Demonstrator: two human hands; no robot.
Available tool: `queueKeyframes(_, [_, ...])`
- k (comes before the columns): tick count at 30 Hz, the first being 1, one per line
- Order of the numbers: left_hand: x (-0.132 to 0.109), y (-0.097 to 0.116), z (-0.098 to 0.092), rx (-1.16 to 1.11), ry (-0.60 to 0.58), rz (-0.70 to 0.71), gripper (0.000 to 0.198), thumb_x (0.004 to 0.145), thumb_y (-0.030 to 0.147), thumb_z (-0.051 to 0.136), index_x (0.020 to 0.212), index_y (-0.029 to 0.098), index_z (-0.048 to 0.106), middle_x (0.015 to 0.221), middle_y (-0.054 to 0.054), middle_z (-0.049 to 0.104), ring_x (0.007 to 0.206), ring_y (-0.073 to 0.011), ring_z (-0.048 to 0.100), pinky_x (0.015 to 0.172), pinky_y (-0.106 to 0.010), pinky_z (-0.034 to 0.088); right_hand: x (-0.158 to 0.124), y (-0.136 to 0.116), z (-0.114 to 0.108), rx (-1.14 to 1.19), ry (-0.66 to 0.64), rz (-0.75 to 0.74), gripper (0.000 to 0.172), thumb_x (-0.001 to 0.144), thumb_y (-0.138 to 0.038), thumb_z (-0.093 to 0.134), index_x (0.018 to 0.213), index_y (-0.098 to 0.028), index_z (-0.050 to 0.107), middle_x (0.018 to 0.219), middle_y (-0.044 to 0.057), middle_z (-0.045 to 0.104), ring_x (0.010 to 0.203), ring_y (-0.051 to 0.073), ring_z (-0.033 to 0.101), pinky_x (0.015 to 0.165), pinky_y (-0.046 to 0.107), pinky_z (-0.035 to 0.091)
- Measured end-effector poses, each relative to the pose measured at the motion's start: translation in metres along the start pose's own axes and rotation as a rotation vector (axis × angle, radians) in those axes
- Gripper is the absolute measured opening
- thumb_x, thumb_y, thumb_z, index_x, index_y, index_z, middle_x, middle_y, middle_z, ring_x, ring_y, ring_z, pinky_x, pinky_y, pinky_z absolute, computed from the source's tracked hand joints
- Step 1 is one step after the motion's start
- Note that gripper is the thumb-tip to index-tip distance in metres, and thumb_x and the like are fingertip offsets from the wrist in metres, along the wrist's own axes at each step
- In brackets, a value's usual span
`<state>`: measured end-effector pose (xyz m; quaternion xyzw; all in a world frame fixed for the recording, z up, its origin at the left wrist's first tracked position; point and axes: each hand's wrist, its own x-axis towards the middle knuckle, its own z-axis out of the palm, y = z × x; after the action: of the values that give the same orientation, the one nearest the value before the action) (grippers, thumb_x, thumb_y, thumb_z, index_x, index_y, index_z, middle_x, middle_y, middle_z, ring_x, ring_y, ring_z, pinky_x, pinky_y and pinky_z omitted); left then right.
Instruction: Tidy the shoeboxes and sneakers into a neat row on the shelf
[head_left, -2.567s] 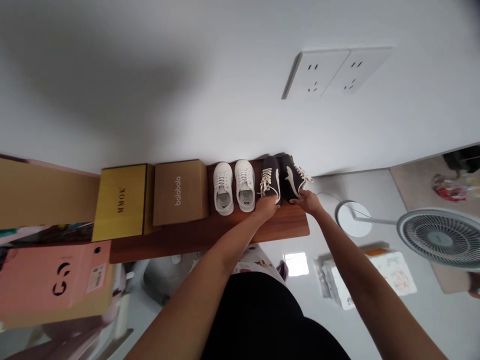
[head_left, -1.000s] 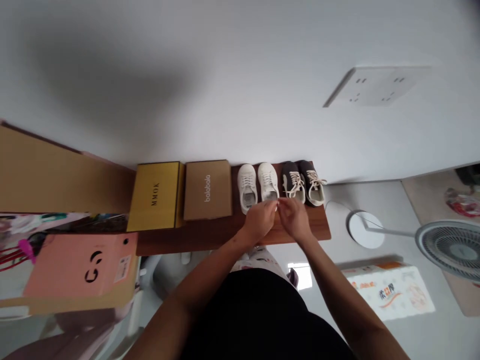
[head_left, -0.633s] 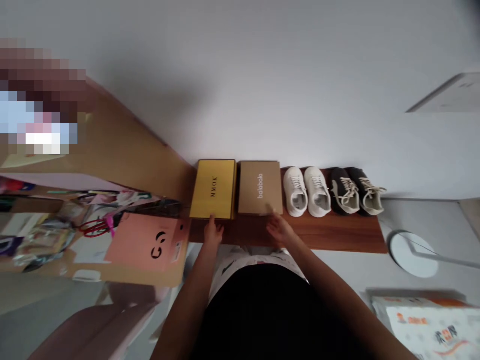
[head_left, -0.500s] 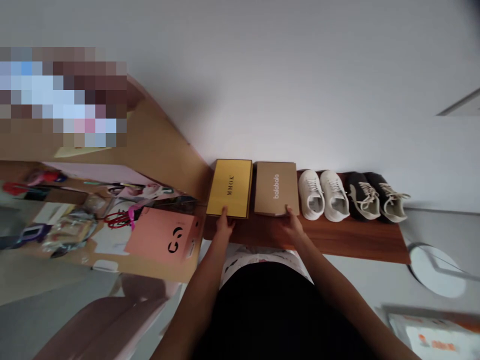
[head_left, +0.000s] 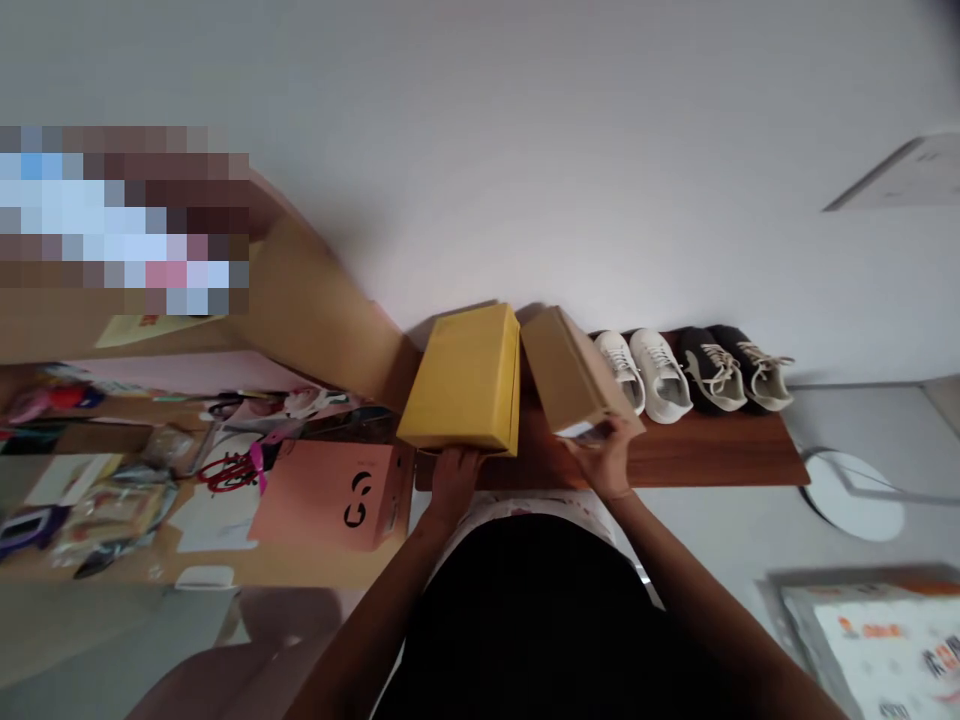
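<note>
A yellow box (head_left: 459, 378) is tilted above the brown wooden shelf (head_left: 712, 455), and my left hand (head_left: 454, 478) grips its near end from below. To its right, a brown cardboard box (head_left: 574, 372) is tipped onto its side. My right hand (head_left: 606, 458) holds that box at its near right corner, with the fingers around the edge. Both lids are turned away from view. White shoes (head_left: 660, 378) stand beside the brown box, which partly hides the left one. Black shoes with pale laces (head_left: 724, 370) stand farther right.
On the left, a desk (head_left: 300, 570) holds a pink box (head_left: 326, 495), red cord (head_left: 229, 470) and plastic bags. A large cardboard box (head_left: 322, 310) stands behind. A pink chair (head_left: 247, 660) is below; a white package (head_left: 877, 640) lies at lower right.
Both boxes were lying flat with printed lids up; now they are lifted and tipped, their lettering out of sight. My hands have moved with them, and the view has shifted a little.
</note>
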<state>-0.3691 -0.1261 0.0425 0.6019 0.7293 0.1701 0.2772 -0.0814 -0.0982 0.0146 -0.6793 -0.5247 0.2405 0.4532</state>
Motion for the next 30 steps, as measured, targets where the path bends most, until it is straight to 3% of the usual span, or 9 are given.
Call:
queueKeyframes(3, [0.02, -0.004, 0.019, 0.109, -0.143, 0.073, 0.024, 0.093, 0.016, 0.053, 0.102, 0.027, 0.072, 0.112, -0.012, 0.068, 0.119, -0.0287, 0.058, 0.116, -0.043, 0.038, -0.004, 0.007, 0.021, -0.259, -0.277, -0.216, 0.031, 0.092, -0.032, 0.059, 0.119, -0.016, 0.058, 0.109, 0.015, 0.062, 0.106, 0.03, 0.058, 0.099, 0.047, 0.049])
queueKeyframes(9, [0.045, -0.015, 0.036, 0.025, -0.16, -0.011, 0.039, 0.084, 0.0, 0.05, 0.099, 0.028, 0.073, 0.11, -0.008, 0.07, 0.117, -0.0256, 0.06, 0.114, -0.039, 0.039, 0.004, 0.012, 0.057, -0.603, -0.673, -0.324, 0.036, 0.089, -0.009, 0.052, 0.123, -0.014, 0.066, 0.12, 0.017, 0.065, 0.107, 0.027, 0.057, 0.099, 0.037, 0.046])
queueKeyframes(12, [0.04, -0.01, 0.038, 0.157, -0.196, 0.0, 0.045, 0.087, 0.001, 0.044, 0.113, 0.025, 0.071, 0.121, -0.012, 0.068, 0.123, -0.0277, 0.057, 0.111, -0.041, 0.042, 0.01, 0.005, 0.065, -0.617, -0.717, -0.332, 0.037, 0.093, -0.009, 0.051, 0.126, -0.016, 0.066, 0.128, 0.016, 0.063, 0.114, 0.026, 0.056, 0.102, 0.036, 0.045])
queueKeyframes(15, [0.025, -0.001, 0.039, 0.432, -0.285, -0.01, 0.056, 0.091, 0.003, 0.039, 0.141, 0.019, 0.056, 0.136, -0.019, 0.059, 0.126, -0.0299, 0.055, 0.105, -0.042, 0.046, 0.007, -0.001, 0.059, -0.553, -0.702, -0.316, 0.043, 0.093, -0.009, 0.05, 0.132, -0.02, 0.064, 0.13, 0.014, 0.062, 0.118, 0.025, 0.055, 0.104, 0.035, 0.046])
queueKeyframes(19, [0.01, 0.016, 0.035, 0.555, -0.429, -0.085, 0.059, 0.094, 0.019, 0.048, 0.153, 0.011, 0.041, 0.139, -0.024, 0.057, 0.124, -0.0334, 0.059, 0.103, -0.044, 0.047, 0.001, 0.014, 0.007, -0.351, -0.594, -0.31, 0.038, 0.095, -0.019, 0.052, 0.131, -0.023, 0.066, 0.131, 0.013, 0.06, 0.118, 0.025, 0.058, 0.105, 0.038, 0.049])
queueKeyframes(22, [0.014, 0.058, 0.053, 0.359, -0.534, -0.016, 0.053, 0.095, 0.028, 0.051, 0.147, 0.012, 0.05, 0.139, -0.021, 0.06, 0.127, -0.0316, 0.06, 0.108, -0.042, 0.045, 0.018, 0.043, -0.057, -0.354, -0.34, -0.145, 0.04, 0.095, -0.022, 0.05, 0.133, -0.02, 0.063, 0.132, 0.016, 0.058, 0.121, 0.028, 0.058, 0.107, 0.045, 0.049])
queueKeyframes(25, [0.029, 0.137, 0.109, -0.016, -0.519, 0.175, 0.051, 0.095, 0.027, 0.052, 0.145, 0.017, 0.054, 0.141, -0.014, 0.062, 0.129, -0.0256, 0.059, 0.112, -0.037, 0.043, 0.058, 0.065, -0.103, -0.515, -0.178, 0.106, 0.048, 0.094, -0.022, 0.05, 0.141, -0.014, 0.055, 0.138, 0.022, 0.055, 0.127, 0.034, 0.056, 0.106, 0.05, 0.048])
queueKeyframes(28, [0.052, 0.226, 0.184, -0.234, -0.399, 0.23, 0.053, 0.091, 0.02, 0.055, 0.144, 0.015, 0.054, 0.148, -0.016, 0.056, 0.138, -0.0266, 0.052, 0.116, -0.039, 0.039, 0.108, 0.074, -0.109, -0.648, -0.367, 0.291, 0.047, 0.095, -0.017, 0.047, 0.142, -0.011, 0.052, 0.137, 0.024, 0.058, 0.118, 0.032, 0.064, 0.099, 0.044, 0.051])
queueKeyframes(30, [0.068, 0.267, 0.223, -0.255, -0.359, 0.078, 0.044, 0.089, 0.016, 0.057, 0.132, 0.011, 0.062, 0.137, -0.021, 0.063, 0.131, -0.0301, 0.058, 0.111, -0.04, 0.042, 0.137, 0.077, -0.102, -0.716, -0.511, 0.406, 0.043, 0.095, -0.012, 0.045, 0.136, -0.011, 0.056, 0.119, 0.021, 0.069, 0.109, 0.029, 0.069, 0.095, 0.041, 0.05])
